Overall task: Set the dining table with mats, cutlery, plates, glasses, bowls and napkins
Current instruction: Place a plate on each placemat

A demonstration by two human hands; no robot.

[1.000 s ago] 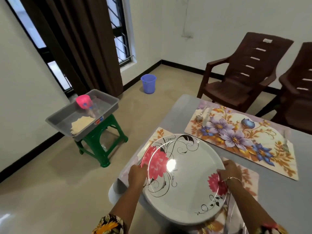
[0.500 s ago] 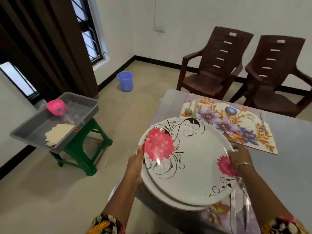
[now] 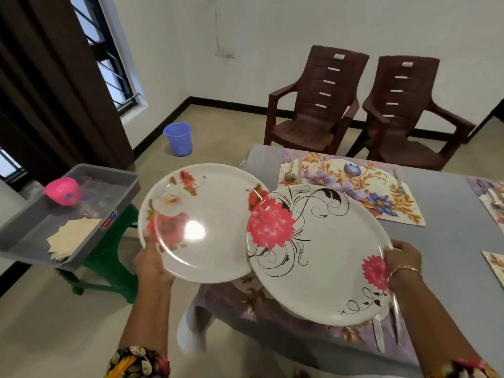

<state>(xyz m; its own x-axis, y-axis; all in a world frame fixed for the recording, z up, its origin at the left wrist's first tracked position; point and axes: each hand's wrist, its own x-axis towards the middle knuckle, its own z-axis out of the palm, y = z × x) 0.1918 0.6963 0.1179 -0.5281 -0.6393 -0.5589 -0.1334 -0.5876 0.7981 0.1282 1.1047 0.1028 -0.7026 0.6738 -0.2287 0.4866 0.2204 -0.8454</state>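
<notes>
My left hand [image 3: 152, 264] grips the near edge of a white plate with red and orange flowers [image 3: 207, 222], held out over the floor left of the table. In my right hand [image 3: 403, 260] is the right rim of a second white plate with pink flowers and black swirls [image 3: 321, 257], held above the near floral mat [image 3: 245, 298]. The pink-flower plate overlaps the other plate's right edge. A knife and another piece of cutlery [image 3: 381, 336] lie on the near mat under the plate. The far floral mat [image 3: 354, 186] carries a spoon [image 3: 289, 173] and a fork [image 3: 399, 181].
The grey table [image 3: 450, 236] has more mats at its right edge. A grey tray [image 3: 32, 230] with a pink bowl [image 3: 62, 190], clear glasses and napkins [image 3: 72, 237] sits on a green stool at left. Two brown chairs [image 3: 313, 105] stand beyond the table. A blue bucket [image 3: 177, 139] stands on the floor.
The two stacked plates have been separated: my left hand drew the lower plate out to the left, my right hand keeps the pink-flower plate over the near mat.
</notes>
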